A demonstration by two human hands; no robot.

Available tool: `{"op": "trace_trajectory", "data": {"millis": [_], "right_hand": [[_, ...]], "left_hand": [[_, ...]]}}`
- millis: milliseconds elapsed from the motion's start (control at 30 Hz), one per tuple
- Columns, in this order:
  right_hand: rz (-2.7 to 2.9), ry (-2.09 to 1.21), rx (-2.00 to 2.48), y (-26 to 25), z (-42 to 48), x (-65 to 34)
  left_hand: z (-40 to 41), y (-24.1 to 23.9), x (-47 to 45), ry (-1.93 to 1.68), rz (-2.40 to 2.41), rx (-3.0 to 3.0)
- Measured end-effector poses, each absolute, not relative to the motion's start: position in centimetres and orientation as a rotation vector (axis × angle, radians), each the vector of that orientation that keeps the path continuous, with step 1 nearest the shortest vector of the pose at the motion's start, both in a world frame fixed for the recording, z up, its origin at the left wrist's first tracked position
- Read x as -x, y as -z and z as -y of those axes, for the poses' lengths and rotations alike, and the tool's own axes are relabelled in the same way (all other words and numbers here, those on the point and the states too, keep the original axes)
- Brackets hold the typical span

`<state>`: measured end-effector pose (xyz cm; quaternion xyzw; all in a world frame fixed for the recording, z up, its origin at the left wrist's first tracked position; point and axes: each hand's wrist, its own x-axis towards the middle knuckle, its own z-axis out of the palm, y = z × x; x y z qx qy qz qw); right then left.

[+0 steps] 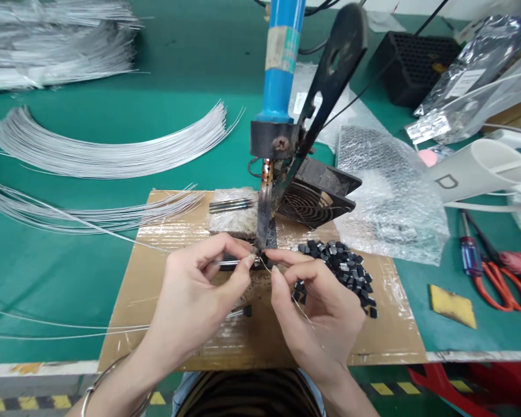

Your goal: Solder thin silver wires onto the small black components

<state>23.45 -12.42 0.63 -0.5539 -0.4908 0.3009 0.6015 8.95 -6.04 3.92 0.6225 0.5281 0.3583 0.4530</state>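
Observation:
My left hand pinches a few thin grey wires between thumb and fingers, their ends held at the tip of a fixed soldering iron with a blue handle. My right hand is closed in a pinch on a fine strand of solder wire, fed to the same tip. Both hands work over a taped cardboard sheet. A heap of small black parts lies just right of my right hand. One finished wire with a black end lies under my left hand.
Curved bundles of grey wires lie on the green table at left. A small black fan sits behind the iron, bubble wrap to its right. Red scissors, a screwdriver, a yellow sponge and silver bags are at right.

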Motion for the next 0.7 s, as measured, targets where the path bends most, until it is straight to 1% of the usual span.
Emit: {"op": "trace_trajectory", "data": {"millis": [300,700], "right_hand": [[1.166,-0.705,1.301,-1.16,12.25,-23.63],[1.123,-0.699,1.303,-0.67,12.31,-23.40]], "left_hand": [[6.06,-3.87,-8.91,-0.898,-1.297,-1.531],[6.01,-3.89,-8.85,-0.873,-1.299,-1.561]]}}
